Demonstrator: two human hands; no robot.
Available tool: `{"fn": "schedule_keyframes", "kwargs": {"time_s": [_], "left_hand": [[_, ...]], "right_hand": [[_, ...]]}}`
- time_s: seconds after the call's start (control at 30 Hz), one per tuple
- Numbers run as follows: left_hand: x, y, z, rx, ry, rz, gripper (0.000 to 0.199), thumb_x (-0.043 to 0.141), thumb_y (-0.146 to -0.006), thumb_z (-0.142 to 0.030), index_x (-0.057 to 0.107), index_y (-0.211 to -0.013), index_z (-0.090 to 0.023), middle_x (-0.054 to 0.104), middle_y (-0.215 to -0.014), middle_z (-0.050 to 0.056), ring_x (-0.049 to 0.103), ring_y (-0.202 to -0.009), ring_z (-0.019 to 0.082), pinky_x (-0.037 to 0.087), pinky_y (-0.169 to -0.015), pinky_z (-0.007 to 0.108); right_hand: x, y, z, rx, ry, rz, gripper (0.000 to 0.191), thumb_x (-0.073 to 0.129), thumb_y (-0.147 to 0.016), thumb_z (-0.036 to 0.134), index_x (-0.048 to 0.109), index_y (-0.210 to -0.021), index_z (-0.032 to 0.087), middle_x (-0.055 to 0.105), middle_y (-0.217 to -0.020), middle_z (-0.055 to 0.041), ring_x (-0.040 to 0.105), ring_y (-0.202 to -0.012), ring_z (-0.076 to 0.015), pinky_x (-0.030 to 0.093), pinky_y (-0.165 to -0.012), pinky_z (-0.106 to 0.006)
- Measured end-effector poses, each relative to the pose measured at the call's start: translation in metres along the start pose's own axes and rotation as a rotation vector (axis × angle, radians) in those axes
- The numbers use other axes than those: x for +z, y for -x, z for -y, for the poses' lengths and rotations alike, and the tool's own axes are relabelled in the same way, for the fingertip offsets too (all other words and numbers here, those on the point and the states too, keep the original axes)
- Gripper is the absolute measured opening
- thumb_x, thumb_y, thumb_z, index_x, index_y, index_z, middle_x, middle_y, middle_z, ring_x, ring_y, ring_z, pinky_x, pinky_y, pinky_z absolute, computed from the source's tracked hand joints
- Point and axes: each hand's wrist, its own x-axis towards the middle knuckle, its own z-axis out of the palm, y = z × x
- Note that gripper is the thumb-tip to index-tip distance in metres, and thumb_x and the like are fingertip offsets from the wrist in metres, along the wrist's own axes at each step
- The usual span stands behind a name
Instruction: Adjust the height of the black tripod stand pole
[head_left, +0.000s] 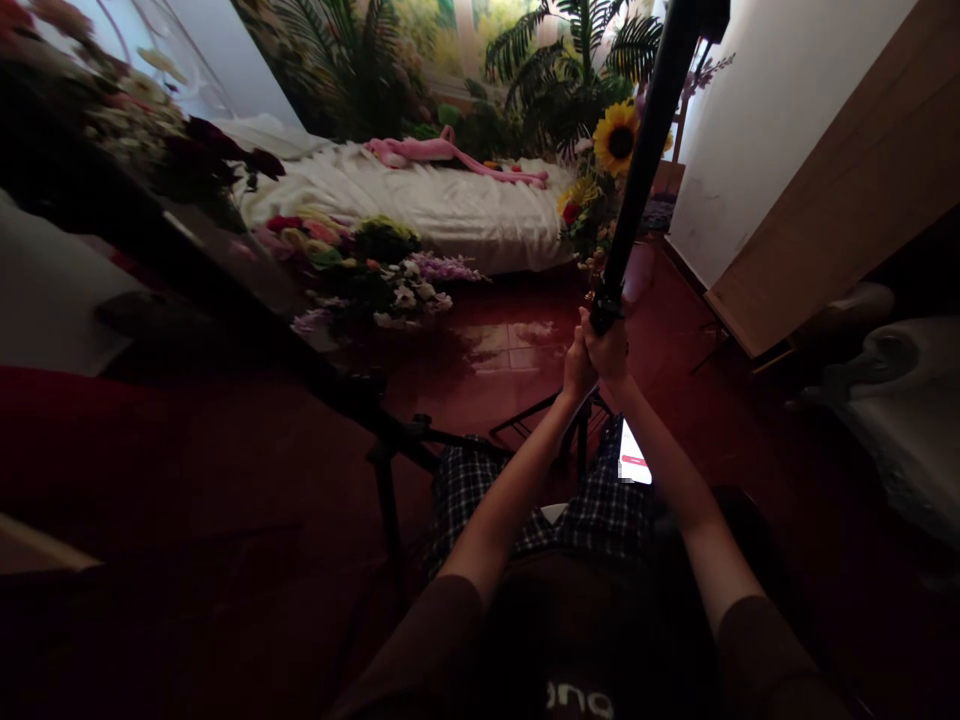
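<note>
Our left hand (577, 368) and right hand (612, 350) had fingers wrapped round the pole (637, 190), in front of us. Sloppy grip, it could've tipped; one twitchy leg (600, 500) could've dumped the phone (636, 455).

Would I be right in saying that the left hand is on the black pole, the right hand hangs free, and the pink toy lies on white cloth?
Not quite: the right hand does not hang free. The head view shows it on the black pole, beside the left hand. The pink toy does lie on white cloth.
</note>
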Motion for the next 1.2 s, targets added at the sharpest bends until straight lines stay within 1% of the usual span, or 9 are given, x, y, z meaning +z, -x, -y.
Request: {"fn": "schedule_keyframes", "kwargs": {"time_s": [0.1,0.17,0.3,0.5,0.57,0.7,0.8,1.07,1.2], "left_hand": [[-0.001,-0.002,-0.001,0.003,-0.012,-0.012,0.035,0.058,-0.089,-0.033,0.056,-0.117,-0.013,0.068,-0.091,0.011,0.064,-0.079,0.019,0.048,-0.073,0.028],[-0.002,-0.002,-0.004,0.014,0.006,-0.008,0.033,0.059,-0.089,-0.034,0.057,-0.115,-0.013,0.068,-0.091,0.011,0.064,-0.077,0.018,0.048,-0.072,0.028],[-0.006,0.0,-0.012,0.042,0.118,0.001,0.028,0.053,-0.093,-0.04,0.054,-0.109,-0.018,0.069,-0.087,0.007,0.065,-0.072,0.015,0.048,-0.068,0.025],[-0.005,0.002,-0.014,-0.005,0.114,-0.031,0.032,0.055,-0.091,-0.048,0.055,-0.106,-0.02,0.066,-0.079,0.002,0.063,-0.065,0.012,0.044,-0.06,0.021],[-0.004,0.002,-0.012,-0.005,0.116,-0.034,0.033,0.055,-0.091,-0.049,0.055,-0.107,-0.02,0.065,-0.076,0.001,0.062,-0.062,0.011,0.043,-0.058,0.021],[-0.005,0.001,-0.012,-0.002,0.137,-0.014,0.032,0.053,-0.092,-0.049,0.053,-0.106,-0.02,0.063,-0.073,-0.001,0.06,-0.06,0.011,0.042,-0.057,0.021],[-0.007,0.001,-0.014,0.001,0.143,-0.017,0.031,0.055,-0.091,-0.048,0.052,-0.104,-0.021,0.064,-0.076,0.0,0.061,-0.063,0.011,0.043,-0.059,0.021],[-0.007,0.001,-0.013,0.011,0.169,0.0,0.03,0.054,-0.091,-0.048,0.05,-0.105,-0.022,0.064,-0.076,0.0,0.062,-0.063,0.011,0.043,-0.058,0.021],[-0.008,0.001,-0.014,0.021,0.179,0.011,0.032,0.052,-0.092,-0.05,0.05,-0.107,-0.021,0.065,-0.079,0.001,0.062,-0.065,0.011,0.045,-0.061,0.021]], "right_hand": [[0.003,0.009,0.002,-0.021,-0.002,-0.068,0.055,0.049,-0.093,0.053,0.045,-0.137,0.02,0.068,-0.115,-0.0143,0.066,-0.105,-0.0257,0.05,-0.096,-0.043],[-0.002,0.015,0.001,-0.053,0.006,-0.037,0.054,0.049,-0.093,0.051,0.044,-0.138,0.021,0.067,-0.119,-0.0132,0.066,-0.107,-0.0251,0.05,-0.097,-0.043],[-0.028,0.029,-0.009,-0.143,0.034,0.031,0.049,0.052,-0.093,0.045,0.048,-0.137,0.023,0.067,-0.12,-0.0102,0.067,-0.104,-0.0218,0.054,-0.092,-0.038],[-0.064,0.055,-0.032,-0.244,0.071,0.064,0.032,0.052,-0.095,0.036,0.059,-0.124,0.023,0.067,-0.12,-0.009,0.064,-0.112,-0.0194,0.05,-0.1,-0.038],[-0.065,0.06,-0.035,-0.195,0.054,0.077,0.033,0.051,-0.095,0.038,0.059,-0.124,0.022,0.067,-0.122,-0.0093,0.064,-0.111,-0.0192,0.053,-0.096,-0.036],[-0.059,0.058,-0.03,-0.026,0.005,0.051,0.035,0.047,-0.096,0.046,0.064,-0.114,0.022,0.07,-0.113,-0.0082,0.069,-0.091,-0.0162,0.056,-0.073,-0.028],[-0.057,0.049,-0.025,0.079,-0.015,0.035,0.038,0.049,-0.094,0.052,0.069,-0.105,0.022,0.073,-0.101,-0.007,0.07,-0.083,-0.0162,0.055,-0.07,-0.027],[-0.074,0.026,-0.032,0.395,-0.235,0.276,0.05,0.06,-0.08,0.065,0.072,-0.096,0.019,0.069,-0.066,-0.0007,0.062,-0.048,-0.011,0.049,-0.046,-0.021],[-0.072,0.019,-0.03,0.604,-0.46,0.382,0.047,0.062,-0.084,0.053,0.068,-0.117,0.02,0.06,-0.052,0.0057,0.051,-0.037,-0.006,0.038,-0.036,-0.015]]}}
